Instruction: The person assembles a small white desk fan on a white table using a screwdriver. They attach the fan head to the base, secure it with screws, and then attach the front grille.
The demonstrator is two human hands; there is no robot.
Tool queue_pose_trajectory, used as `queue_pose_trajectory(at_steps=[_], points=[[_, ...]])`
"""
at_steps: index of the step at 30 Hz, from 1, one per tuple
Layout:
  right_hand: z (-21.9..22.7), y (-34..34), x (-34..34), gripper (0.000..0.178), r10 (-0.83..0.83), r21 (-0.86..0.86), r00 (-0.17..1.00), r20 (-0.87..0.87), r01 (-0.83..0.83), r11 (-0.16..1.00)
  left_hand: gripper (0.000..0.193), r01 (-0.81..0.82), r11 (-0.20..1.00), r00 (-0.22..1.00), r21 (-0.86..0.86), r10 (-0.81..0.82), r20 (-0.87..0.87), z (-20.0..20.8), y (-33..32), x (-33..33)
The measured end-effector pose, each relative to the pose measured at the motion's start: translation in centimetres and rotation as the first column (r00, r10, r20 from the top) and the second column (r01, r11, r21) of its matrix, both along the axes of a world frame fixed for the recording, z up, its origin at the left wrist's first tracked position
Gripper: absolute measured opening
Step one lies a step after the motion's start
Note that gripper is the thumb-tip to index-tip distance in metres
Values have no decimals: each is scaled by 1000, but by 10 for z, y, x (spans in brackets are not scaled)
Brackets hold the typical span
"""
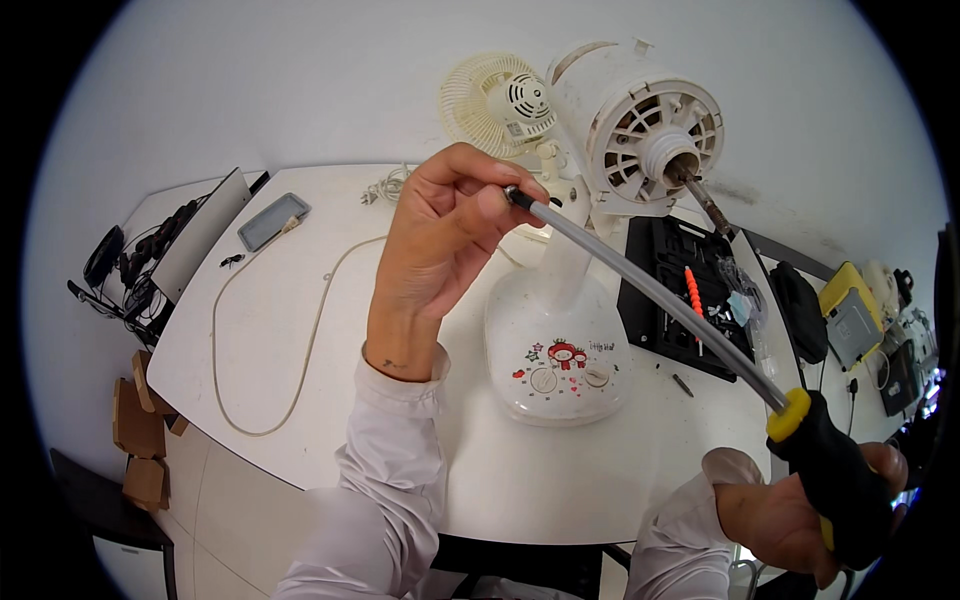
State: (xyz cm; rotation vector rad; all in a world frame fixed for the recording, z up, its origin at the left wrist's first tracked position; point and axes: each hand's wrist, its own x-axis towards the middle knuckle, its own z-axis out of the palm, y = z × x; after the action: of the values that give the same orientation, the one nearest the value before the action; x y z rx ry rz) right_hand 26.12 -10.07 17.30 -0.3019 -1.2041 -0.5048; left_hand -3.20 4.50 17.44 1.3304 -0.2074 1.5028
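A long screwdriver [660,295] with a steel shaft and a black and yellow handle slants across the view. My right hand [775,520] is closed around its handle at the lower right. Raised above the table, my left hand [445,230] pinches the dark tip between thumb and fingers. A small shiny bit shows at those fingertips, too small to name. Behind and below the shaft stands a white fan base [560,375] with two round knobs and printed cartoon figures. Its cream fan head [500,105], with a ribbed guard, is tilted to the far side.
A large white cylindrical housing [655,140] stands at the back right. Beside it, a black tool case [655,270] lies open, holding an orange-handled tool [692,300]. A cable [325,300] loops over the table's left, near a grey tray [273,222]. Cardboard boxes [138,430] sit beyond the left edge.
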Motion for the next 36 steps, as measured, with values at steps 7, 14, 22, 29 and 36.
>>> queue_pose_trajectory(at_steps=[7, 14, 22, 29, 36], points=[[-1, -5, -4, 56, -79, -139, 993, -88, 66, 988, 16, 29, 1000, 999, -2, -29, 32, -2, 2, 2], [0, -2, -1, 53, -205, -10, 965, -165, 206, 978, 39, -157, 976, 987, -149, 150, -60, 7, -11, 18], [18, -5, 5, 40, -292, 28, 940, -178, 302, 953, 41, -467, 867, 877, -173, 429, -216, 12, -15, 28], [27, 9, 4, 51, -483, -142, 876, -5, 477, 867, 29, -654, 752, 680, 84, 633, -370, 15, -23, 35], [27, 17, 6, 53, -436, -167, 897, 68, 441, 882, 52, -570, 723, 557, 391, 689, -463, 21, -45, 51]])
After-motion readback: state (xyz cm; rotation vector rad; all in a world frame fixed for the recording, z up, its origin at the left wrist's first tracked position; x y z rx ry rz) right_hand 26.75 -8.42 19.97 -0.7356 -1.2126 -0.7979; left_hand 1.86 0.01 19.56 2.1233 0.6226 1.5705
